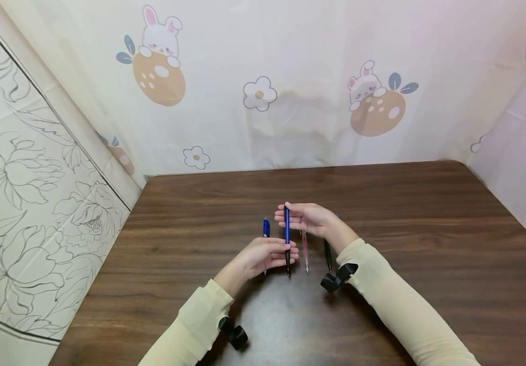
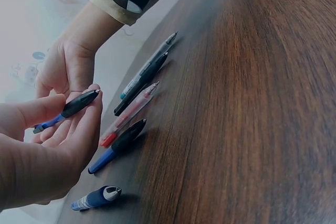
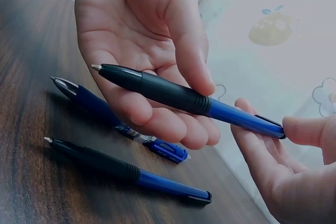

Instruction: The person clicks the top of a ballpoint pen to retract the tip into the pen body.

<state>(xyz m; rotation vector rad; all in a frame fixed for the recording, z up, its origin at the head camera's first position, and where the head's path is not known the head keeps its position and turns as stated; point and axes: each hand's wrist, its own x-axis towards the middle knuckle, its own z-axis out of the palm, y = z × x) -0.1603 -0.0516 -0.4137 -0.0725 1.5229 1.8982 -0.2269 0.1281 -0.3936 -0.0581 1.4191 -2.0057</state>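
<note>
Fingers of two hands pinch one blue-and-black pen [image 3: 176,96]

Left hand [image 1: 263,255]: thumb on the black grip, fingers beneath. Right hand [image 1: 311,219]: thumb and fingers pinching the clip end. The held pen is near the centre of the head view, raised off the table [image 2: 252,108]. Left of centre in the left wrist view lie a clear pen [image 2: 151,62], a dark pen [image 2: 140,85], a red pen [image 2: 130,109], a second blue-and-black pen [image 2: 118,146] and, lower left, a blue pen [image 2: 95,198].
</note>
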